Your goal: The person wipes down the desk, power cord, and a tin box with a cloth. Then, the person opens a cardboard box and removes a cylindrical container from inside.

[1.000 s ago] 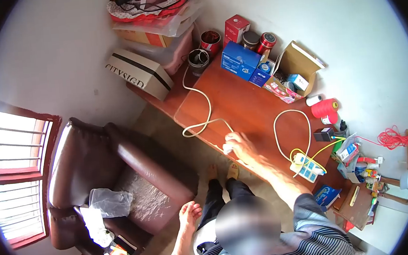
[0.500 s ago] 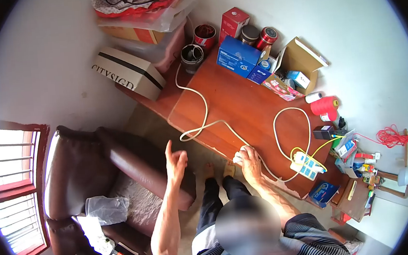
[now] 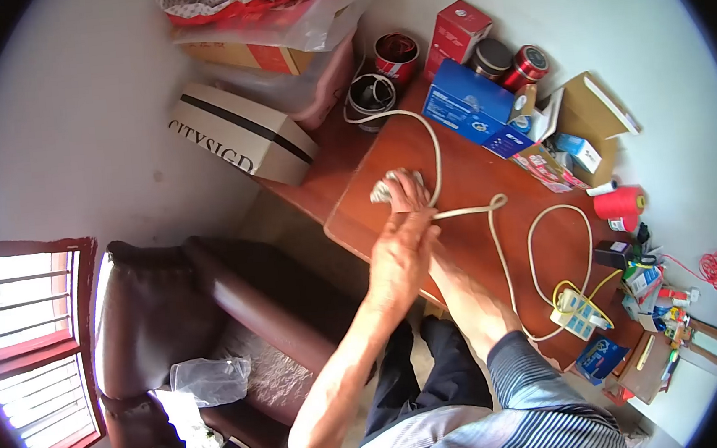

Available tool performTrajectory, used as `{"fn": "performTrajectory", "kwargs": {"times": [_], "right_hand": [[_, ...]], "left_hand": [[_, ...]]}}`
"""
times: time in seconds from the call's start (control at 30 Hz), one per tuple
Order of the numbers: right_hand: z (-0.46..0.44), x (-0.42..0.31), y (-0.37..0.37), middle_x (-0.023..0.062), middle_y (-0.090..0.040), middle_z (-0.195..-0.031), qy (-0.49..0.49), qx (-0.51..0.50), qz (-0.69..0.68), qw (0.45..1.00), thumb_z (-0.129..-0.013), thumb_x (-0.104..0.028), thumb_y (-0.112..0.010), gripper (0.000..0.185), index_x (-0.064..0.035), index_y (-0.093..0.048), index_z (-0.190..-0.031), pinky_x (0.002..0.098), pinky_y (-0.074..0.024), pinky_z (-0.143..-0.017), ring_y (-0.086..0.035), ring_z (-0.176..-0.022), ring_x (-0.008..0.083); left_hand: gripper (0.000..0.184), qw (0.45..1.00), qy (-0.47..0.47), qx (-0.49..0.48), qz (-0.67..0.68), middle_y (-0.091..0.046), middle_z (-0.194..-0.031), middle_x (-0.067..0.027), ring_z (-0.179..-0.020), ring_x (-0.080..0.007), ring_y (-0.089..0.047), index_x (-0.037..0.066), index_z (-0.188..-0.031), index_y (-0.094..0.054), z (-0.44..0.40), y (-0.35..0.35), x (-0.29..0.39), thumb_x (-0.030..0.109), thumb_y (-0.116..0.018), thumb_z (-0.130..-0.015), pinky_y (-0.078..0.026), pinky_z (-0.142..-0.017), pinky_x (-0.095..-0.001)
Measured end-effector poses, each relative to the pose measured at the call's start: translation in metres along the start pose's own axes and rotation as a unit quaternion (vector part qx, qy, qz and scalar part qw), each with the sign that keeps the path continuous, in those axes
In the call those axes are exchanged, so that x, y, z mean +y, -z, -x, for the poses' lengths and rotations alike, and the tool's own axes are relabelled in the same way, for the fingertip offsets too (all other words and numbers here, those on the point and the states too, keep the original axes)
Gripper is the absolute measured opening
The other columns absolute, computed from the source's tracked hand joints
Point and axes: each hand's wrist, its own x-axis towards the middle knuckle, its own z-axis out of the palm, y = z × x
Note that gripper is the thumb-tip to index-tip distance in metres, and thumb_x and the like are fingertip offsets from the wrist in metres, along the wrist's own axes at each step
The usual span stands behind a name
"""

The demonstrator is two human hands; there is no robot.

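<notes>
My right hand (image 3: pixel 408 191) reaches forward across the table (image 3: pixel 456 174) and presses a crumpled whitish cloth (image 3: pixel 380 192) onto its left part. My left hand (image 3: pixel 399 259) crosses over my right wrist, its fingers closed on the white cord (image 3: pixel 467 212). From there the cord runs back towards a dark pot-like container (image 3: pixel 370 97) and, the other way, loops right to a power strip (image 3: pixel 579 314). The left fingertips partly hide the gripped stretch of cord.
Boxes, including a blue box (image 3: pixel 467 106), and a red-lidded jar (image 3: pixel 529 63) line the table's back. Red thread spools (image 3: pixel 618 202) stand at the right. A CITYSIGD carton (image 3: pixel 242 136) sits at the far left corner. A brown leather armchair (image 3: pixel 159 315) is on my left.
My right hand has moved forward and left with the cloth. My left hand, formerly in the air left of the table, has come over my right wrist and taken hold of the cord, shifting its loops.
</notes>
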Motion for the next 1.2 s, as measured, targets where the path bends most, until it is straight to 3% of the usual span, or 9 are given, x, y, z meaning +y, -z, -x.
{"fn": "performTrajectory", "kwargs": {"times": [0.2, 0.27, 0.3, 0.37, 0.4, 0.47, 0.7, 1.03, 1.2], "right_hand": [[0.040, -0.035, 0.013, 0.0101, -0.053, -0.131, 0.125, -0.143, 0.076, 0.979, -0.098, -0.020, -0.052, 0.026, -0.0114, -0.057, -0.122, 0.0461, -0.0380, -0.110, -0.048, -0.130, 0.0277], [0.064, -0.033, 0.018, 0.0062, -0.055, -0.124, 0.017, -0.319, -0.008, 0.947, -0.098, -0.021, -0.052, 0.023, -0.0140, -0.058, -0.119, 0.0429, -0.0416, -0.105, -0.051, -0.123, 0.0248], [0.070, -0.025, 0.012, 0.0043, -0.055, -0.121, -0.039, -0.403, -0.052, 0.913, -0.098, -0.021, -0.052, 0.021, -0.0152, -0.058, -0.117, 0.0413, -0.0435, -0.102, -0.053, -0.120, 0.0234], [0.054, 0.013, 0.000, 0.0026, -0.056, -0.118, 0.107, -0.225, 0.003, 0.969, -0.097, -0.019, -0.054, 0.016, -0.0178, -0.060, -0.112, 0.0386, -0.0441, -0.099, -0.056, -0.108, 0.0245], [0.015, 0.024, 0.013, 0.0038, -0.056, -0.119, 0.133, -0.212, -0.065, 0.966, -0.096, -0.017, -0.055, 0.016, -0.0176, -0.061, -0.111, 0.0397, -0.0436, -0.099, -0.056, -0.107, 0.0265], [-0.021, 0.025, -0.015, 0.0109, -0.059, -0.123, 0.029, -0.003, 0.003, 1.000, -0.088, -0.002, -0.059, 0.021, -0.0103, -0.064, -0.107, 0.0488, -0.0424, -0.097, -0.054, -0.112, 0.0346], [-0.043, -0.030, -0.094, 0.0070, -0.061, -0.107, 0.107, -0.069, -0.129, 0.983, -0.084, -0.009, -0.063, 0.016, -0.0086, -0.066, -0.100, 0.0466, -0.0434, -0.094, -0.054, -0.106, 0.0328], [0.089, -0.031, -0.019, 0.0134, -0.059, -0.116, 0.181, -0.183, -0.164, 0.952, -0.083, -0.012, -0.070, 0.032, -0.0040, -0.062, -0.113, 0.0480, -0.0474, -0.099, -0.056, -0.116, 0.0329], [0.069, -0.037, 0.005, 0.0150, -0.059, -0.118, 0.110, -0.086, -0.187, 0.972, -0.088, -0.008, -0.066, 0.029, -0.0034, -0.061, -0.116, 0.0468, -0.0480, -0.098, -0.055, -0.118, 0.0332]], "left_hand": [[0.025, 0.981, -0.062, 0.064, -0.174, -0.070, -0.098, -0.0160, -0.085, -0.0349, -0.068, 0.009, -0.112, -0.072, 0.003, -0.020, -0.008, 0.015, -0.073, -0.088, -0.052, -0.074, -0.0448], [0.020, 0.970, 0.168, 0.040, -0.169, -0.071, -0.097, -0.0116, -0.097, -0.0324, -0.064, 0.013, -0.105, -0.075, 0.005, -0.040, 0.007, 0.019, -0.074, -0.086, -0.046, -0.084, -0.0451], [0.020, 0.979, 0.096, 0.056, -0.172, -0.071, -0.097, -0.0120, -0.093, -0.0327, -0.065, 0.013, -0.105, -0.074, 0.003, -0.036, 0.012, 0.019, -0.074, -0.086, -0.048, -0.080, -0.0445], [0.020, 0.981, -0.048, 0.085, -0.169, -0.070, -0.099, -0.0145, -0.084, -0.0358, -0.068, 0.010, -0.106, -0.073, -0.002, -0.031, 0.007, 0.017, -0.073, -0.087, -0.054, -0.071, -0.0443], [0.020, 0.998, 0.031, 0.045, -0.029, -0.069, -0.101, -0.0166, -0.086, -0.0393, -0.069, 0.008, -0.109, -0.071, 0.002, -0.032, 0.010, 0.014, -0.070, -0.090, -0.057, -0.074, -0.0446], [0.020, 0.999, 0.035, 0.029, 0.000, -0.068, -0.102, -0.0177, -0.091, -0.0405, -0.069, 0.006, -0.112, -0.069, 0.002, -0.027, 0.017, 0.011, -0.068, -0.092, -0.058, -0.078, -0.0438], [0.020, 0.998, 0.044, 0.022, -0.035, -0.068, -0.099, -0.0182, -0.088, -0.0392, -0.069, 0.005, -0.113, -0.068, 0.006, -0.020, 0.015, 0.012, -0.066, -0.094, -0.058, -0.074, -0.0447], [0.017, 0.988, 0.053, 0.062, -0.133, -0.065, -0.097, -0.0236, -0.082, -0.0413, -0.069, 0.007, -0.110, -0.068, 0.004, -0.029, 0.024, 0.017, -0.063, -0.096, -0.056, -0.069, -0.0491], [0.023, 0.996, 0.079, 0.031, -0.019, -0.067, -0.100, -0.0187, -0.088, -0.0411, -0.068, 0.007, -0.114, -0.069, 0.003, -0.026, 0.017, 0.015, -0.069, -0.092, -0.057, -0.074, -0.0458]]}}
